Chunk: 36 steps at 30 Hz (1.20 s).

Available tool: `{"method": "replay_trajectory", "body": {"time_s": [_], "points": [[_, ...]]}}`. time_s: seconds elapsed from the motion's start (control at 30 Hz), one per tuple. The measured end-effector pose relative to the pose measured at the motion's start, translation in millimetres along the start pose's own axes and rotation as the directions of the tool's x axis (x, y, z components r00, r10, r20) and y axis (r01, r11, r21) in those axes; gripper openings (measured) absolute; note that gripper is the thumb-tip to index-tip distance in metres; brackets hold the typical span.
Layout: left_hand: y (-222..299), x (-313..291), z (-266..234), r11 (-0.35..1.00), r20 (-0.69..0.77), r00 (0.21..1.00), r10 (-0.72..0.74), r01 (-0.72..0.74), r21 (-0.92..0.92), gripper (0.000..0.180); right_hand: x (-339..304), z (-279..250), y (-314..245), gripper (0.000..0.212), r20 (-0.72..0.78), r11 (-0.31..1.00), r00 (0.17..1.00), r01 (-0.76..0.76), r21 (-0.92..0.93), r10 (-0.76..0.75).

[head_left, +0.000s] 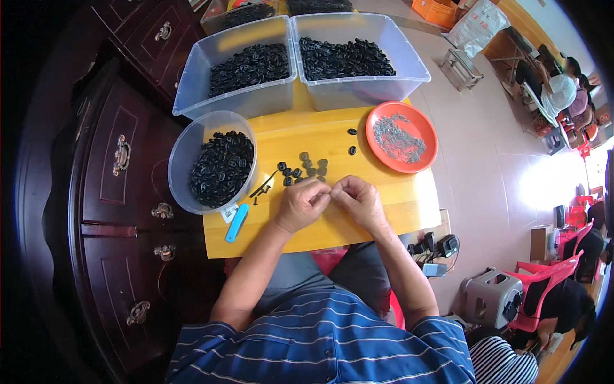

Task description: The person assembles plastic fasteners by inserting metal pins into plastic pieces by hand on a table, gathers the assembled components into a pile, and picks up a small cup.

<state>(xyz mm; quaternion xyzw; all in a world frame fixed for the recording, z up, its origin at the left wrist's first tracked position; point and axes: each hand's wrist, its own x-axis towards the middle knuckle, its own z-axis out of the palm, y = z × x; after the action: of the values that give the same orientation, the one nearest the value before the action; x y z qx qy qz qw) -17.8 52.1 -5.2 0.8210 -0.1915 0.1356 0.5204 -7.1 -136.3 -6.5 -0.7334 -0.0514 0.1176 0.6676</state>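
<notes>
My left hand point(300, 206) and my right hand point(359, 201) meet over the near middle of the yellow table point(281, 142). Both are closed, thumb and fingers pinched, tips almost touching; whatever is between them is too small to make out. Just beyond them lie several small black oval pieces point(291, 173) and several grey-brown oval pieces point(311, 164), some partly hidden by my hands. Left of these are thin black strips point(263, 184) and a light-blue handled tool point(237, 223). Two more black ovals point(352, 150) lie near an orange-red plate point(378, 159) of tiny grey bits.
At the left, a round clear tub point(177, 187) holds black ovals. Two rectangular clear bins point(254, 96) point(358, 89) of black pieces stand at the back. Dark wooden drawers point(121, 211) border the left side. Right of the table are a grey stool point(489, 296) and other seated people.
</notes>
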Motion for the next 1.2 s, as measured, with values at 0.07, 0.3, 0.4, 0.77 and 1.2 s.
{"method": "replay_trajectory", "body": {"time_s": [0.07,0.3,0.4,0.77,1.2], "points": [[1.1,0.0,-0.7,0.999,0.013,0.999,-0.031,0.031,-0.028,0.01,-1.5,-3.3,-8.5,0.011,0.017,1.0,1.0,-0.005,-0.028,0.006],[-1.6,1.7,-3.1,0.998,-0.008,1.0,-0.018,0.018,-0.061,0.013,17.6,-72.5,-49.3,0.015,-0.119,0.864,0.968,0.137,-0.484,-0.22],[-5.4,0.5,-3.3,0.995,-0.04,0.999,-0.019,0.015,-0.098,0.014,28.4,-107.8,-71.7,0.013,-0.131,0.661,0.963,0.06,-0.748,-0.235],[-7.5,0.2,-4.4,0.986,-0.085,0.993,-0.085,0.071,-0.151,0.012,61.0,-144.9,-49.7,0.015,-0.134,0.288,0.99,-0.116,-0.951,-0.046],[-12.8,-2.8,-2.7,0.988,-0.105,0.99,-0.098,0.083,-0.134,0.011,63.4,-144.8,-40.2,0.026,0.002,0.071,0.992,0.011,-0.997,-0.125]]}}
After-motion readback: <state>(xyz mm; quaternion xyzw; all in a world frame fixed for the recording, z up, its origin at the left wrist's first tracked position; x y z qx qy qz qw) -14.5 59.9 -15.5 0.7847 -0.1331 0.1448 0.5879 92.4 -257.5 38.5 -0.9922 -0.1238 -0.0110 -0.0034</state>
